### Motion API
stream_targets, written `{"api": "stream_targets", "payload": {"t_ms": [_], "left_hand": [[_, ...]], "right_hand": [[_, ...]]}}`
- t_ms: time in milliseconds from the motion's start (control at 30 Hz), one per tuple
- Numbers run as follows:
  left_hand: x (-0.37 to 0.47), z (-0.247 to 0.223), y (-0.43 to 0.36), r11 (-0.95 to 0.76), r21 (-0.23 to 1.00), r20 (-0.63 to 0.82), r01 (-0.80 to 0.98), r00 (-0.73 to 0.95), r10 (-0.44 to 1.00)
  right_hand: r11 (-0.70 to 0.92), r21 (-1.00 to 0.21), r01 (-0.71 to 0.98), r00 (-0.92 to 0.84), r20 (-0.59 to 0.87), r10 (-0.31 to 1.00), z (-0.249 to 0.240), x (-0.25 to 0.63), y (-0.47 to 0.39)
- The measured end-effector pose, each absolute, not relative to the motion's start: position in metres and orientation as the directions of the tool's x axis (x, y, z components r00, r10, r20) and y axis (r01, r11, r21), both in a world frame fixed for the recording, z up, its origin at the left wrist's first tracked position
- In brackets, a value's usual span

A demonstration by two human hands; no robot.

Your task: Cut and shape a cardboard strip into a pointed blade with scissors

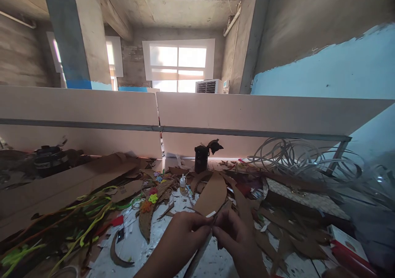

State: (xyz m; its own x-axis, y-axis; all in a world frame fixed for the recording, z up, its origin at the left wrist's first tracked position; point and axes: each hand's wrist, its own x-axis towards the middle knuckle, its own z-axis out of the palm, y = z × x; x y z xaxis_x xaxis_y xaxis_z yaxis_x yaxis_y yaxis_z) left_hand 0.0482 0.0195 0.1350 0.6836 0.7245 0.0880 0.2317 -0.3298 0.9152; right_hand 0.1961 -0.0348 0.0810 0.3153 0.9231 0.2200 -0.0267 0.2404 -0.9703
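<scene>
My left hand [188, 232] and my right hand [231, 232] meet at the middle front, thumbs and forefingers pinched together. Between them is a narrow dark strip [197, 261], its lower end running down toward the bottom edge. A small white piece [211, 214] sticks out at the fingertips; how it joins the strip is hidden. Just beyond lies a leaf-shaped piece of brown cardboard [212, 193]. To the left are a small white-capped bottle [183, 183] and a curved brown piece [146, 220] with bright flower shapes on it.
Cardboard scraps [286, 228] cover the right side, beside a patterned bag [296, 195] and coiled clear tubing [286, 158]. Yellow and green stems [92, 216] lie left. A black container [201, 158] stands before the pale partition [247, 113]. A red-and-white box [348, 245] sits at right.
</scene>
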Motion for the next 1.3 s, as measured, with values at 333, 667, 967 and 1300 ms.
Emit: {"api": "stream_targets", "payload": {"t_ms": [333,667,967,1300], "left_hand": [[0.0471,0.1324,0.02,-0.299,0.925,0.057,0.233,0.694,0.718],[0.0481,0.1382,0.0194,-0.295,0.931,0.063,0.215,0.703,0.709],[0.0471,0.1394,0.018,-0.32,0.906,0.053,0.276,0.678,0.733],[0.0471,0.1359,0.0206,-0.32,0.922,0.075,0.219,0.71,0.701]], "right_hand": [[0.277,-0.961,-0.012,0.313,0.26,0.914,0.0762,0.1983,-0.0327],[0.262,-0.965,0.015,0.319,0.253,0.913,0.0747,0.1984,-0.0317],[0.262,-0.965,0.005,0.346,0.247,0.905,0.0799,0.1959,-0.0339],[0.255,-0.967,0.026,0.348,0.248,0.904,0.0807,0.1948,-0.0345]]}}
